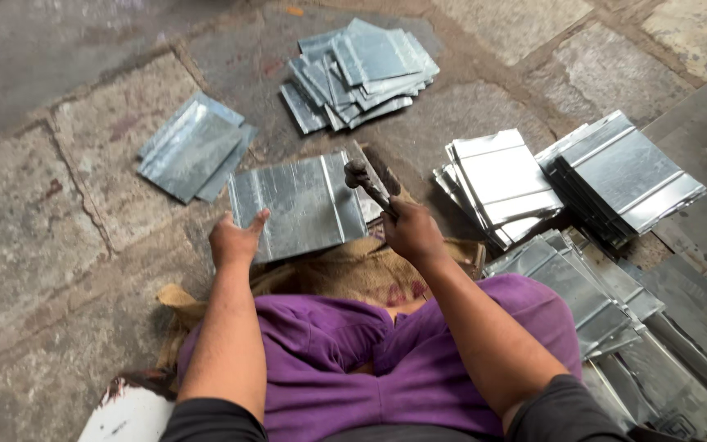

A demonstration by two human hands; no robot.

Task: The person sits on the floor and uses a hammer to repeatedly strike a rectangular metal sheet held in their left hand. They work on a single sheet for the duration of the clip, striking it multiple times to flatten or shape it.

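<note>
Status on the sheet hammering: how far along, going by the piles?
Looks done: two loose piles of flat sheets and lie ahead on the stone floor. In hand: the left hand steadies one sheet while the right hand holds a hammer over its ridge. Probably left: neat ridged stacks on the right, so likely about midway.

Bare forearms, dark short sleeves — purple cloth over lap.

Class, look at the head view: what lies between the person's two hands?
In the head view, the metal sheet lies between the left hand and the right hand, which grips a hammer.
</note>
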